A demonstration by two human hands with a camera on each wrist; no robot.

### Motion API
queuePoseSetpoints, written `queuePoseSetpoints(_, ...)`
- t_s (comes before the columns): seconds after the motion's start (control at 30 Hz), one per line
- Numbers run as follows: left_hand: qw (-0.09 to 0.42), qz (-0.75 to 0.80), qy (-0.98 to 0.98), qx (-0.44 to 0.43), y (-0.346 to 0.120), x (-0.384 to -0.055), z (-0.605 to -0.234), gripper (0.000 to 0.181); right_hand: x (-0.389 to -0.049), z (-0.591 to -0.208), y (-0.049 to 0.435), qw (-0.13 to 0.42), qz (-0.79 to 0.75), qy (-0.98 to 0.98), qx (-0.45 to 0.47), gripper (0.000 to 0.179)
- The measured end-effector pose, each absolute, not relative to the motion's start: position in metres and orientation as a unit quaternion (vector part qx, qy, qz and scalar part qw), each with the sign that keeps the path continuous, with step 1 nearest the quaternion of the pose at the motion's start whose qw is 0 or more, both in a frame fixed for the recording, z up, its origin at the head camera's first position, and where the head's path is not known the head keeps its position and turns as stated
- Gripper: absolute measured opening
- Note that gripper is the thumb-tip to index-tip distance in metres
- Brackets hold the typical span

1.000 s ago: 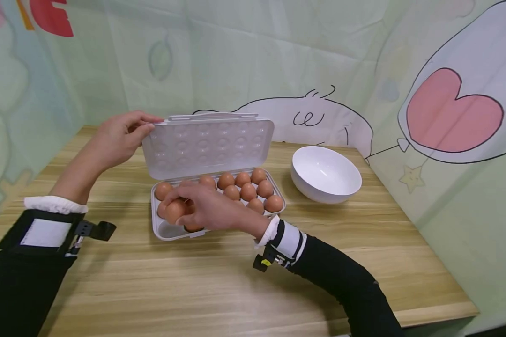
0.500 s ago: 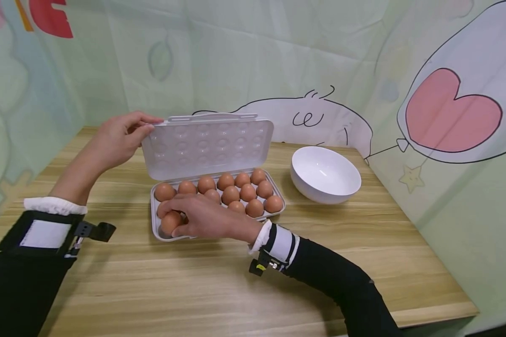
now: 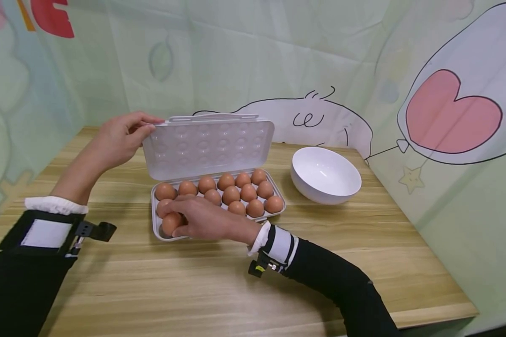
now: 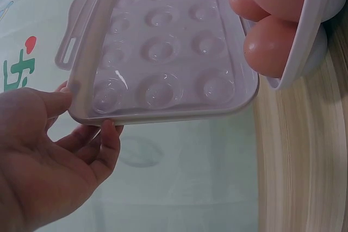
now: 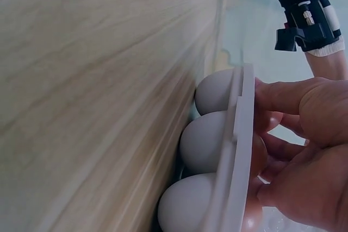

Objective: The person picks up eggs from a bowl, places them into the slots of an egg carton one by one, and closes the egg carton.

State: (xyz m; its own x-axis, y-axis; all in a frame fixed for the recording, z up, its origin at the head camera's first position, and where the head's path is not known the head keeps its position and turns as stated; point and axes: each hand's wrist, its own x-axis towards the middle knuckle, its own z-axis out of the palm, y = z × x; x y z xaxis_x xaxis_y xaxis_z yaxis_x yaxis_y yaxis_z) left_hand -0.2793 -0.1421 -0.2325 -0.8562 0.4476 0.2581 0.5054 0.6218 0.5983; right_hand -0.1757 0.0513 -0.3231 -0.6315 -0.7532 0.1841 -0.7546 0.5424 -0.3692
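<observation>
A white plastic egg box stands on the wooden table, its bottom tray [image 3: 155,228] filled with brown eggs. Its lid [image 3: 211,147], with rows of round dimples, is raised at the back. My left hand [image 3: 120,140] grips the lid's left top corner, thumb on one side and fingers on the other, as the left wrist view also shows. At the tray's front left corner my right hand [image 3: 211,217] curls its fingers and thumb round an egg [image 3: 171,223], which sits in its cup. Part of the front row is hidden under this hand. In the right wrist view, fingertips [image 5: 272,93] come right at the tray's rim.
To the right of the egg box is a white bowl [image 3: 326,175] with nothing visible inside. A cloth backdrop [image 3: 253,56] with cartoon drawings rises behind the wooden table [image 3: 194,290] and along its sides. Both sleeves carry wrist cameras.
My right hand has lowered the egg from above the tray into the front left corner cup. It has barely moved over the last half second. My left hand keeps holding the lid.
</observation>
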Motion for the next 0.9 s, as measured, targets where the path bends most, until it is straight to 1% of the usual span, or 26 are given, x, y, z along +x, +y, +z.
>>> queuePoseSetpoints(0.27,0.043,-0.345,-0.897,-0.271,-0.1416,-0.2787,-0.2324,0.040,-0.1741,-0.3240,0.0507,0.010,0.195,-0.873,0.447,0.022)
queuePoseSetpoints(0.37,0.046,-0.346,-0.897,-0.272,-0.1417,-0.2784,-0.2325,0.040,-0.1739,-0.3241,0.0496,0.020,0.188,-0.871,0.453,0.014)
queuePoseSetpoints(0.53,0.050,-0.342,-0.898,-0.274,-0.1424,-0.2783,-0.2331,0.040,-0.1733,-0.3257,0.0481,0.047,0.162,-0.874,0.455,0.008)
queuePoseSetpoints(0.6,0.050,-0.342,-0.897,-0.274,-0.1426,-0.2785,-0.2331,0.040,-0.1730,-0.3266,0.0477,0.062,0.148,-0.876,0.454,0.009)
queuePoseSetpoints(0.73,0.048,-0.344,-0.897,-0.272,-0.1425,-0.2786,-0.2325,0.040,-0.1731,-0.3275,0.0466,0.087,0.132,-0.876,0.456,0.018)
queuePoseSetpoints(0.9,0.044,-0.342,-0.899,-0.269,-0.1421,-0.2780,-0.2316,0.040,-0.1738,-0.3286,0.0467,0.085,0.134,-0.877,0.453,0.018)
